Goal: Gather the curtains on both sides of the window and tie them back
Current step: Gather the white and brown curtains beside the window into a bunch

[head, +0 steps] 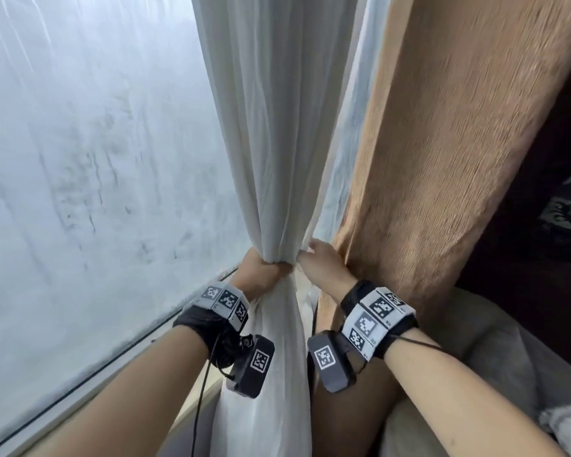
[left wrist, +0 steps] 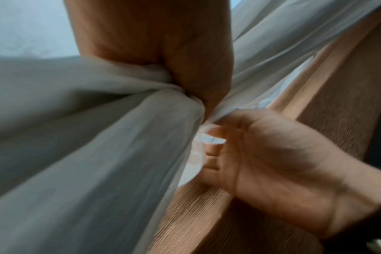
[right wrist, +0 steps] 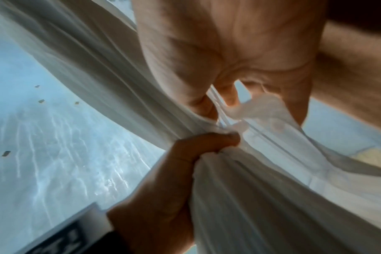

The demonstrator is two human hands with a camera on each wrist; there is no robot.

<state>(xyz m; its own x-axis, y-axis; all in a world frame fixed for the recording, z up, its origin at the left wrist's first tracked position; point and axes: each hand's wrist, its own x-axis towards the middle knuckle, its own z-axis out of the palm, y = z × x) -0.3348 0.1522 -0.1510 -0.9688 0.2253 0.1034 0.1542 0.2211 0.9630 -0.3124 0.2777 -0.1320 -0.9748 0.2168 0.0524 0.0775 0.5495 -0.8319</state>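
To the left of both hands stood the frosted window pane (head: 89, 159), with its pale sill (head: 119, 367) running under the left forearm. The left hand (head: 261, 275) was wrapped tight around the white sheer curtain (head: 271, 127), its fingers and thumb curled round the gathered folds, so that the cloth narrowed to a waist at the fist and flared again below it. Just to the right of that fist, the right hand (head: 323, 265) reached in with loosely bent fingers and caught the loose trailing edge of the sheer, apparently pinching a few stray folds; how firm that hold was could not be told through the blur. Beyond the right hand, against its back, hung the tan heavy curtain (head: 459, 159), ungathered.

The step looked to be the gathering of the sheer, with no tie-back in sight. To do it well, the left fist probably ought to have held its height and kept steady tension while the right hand fed the last edge into the bundle, so no fold slipped out. The thin cloth would likely slide easily.
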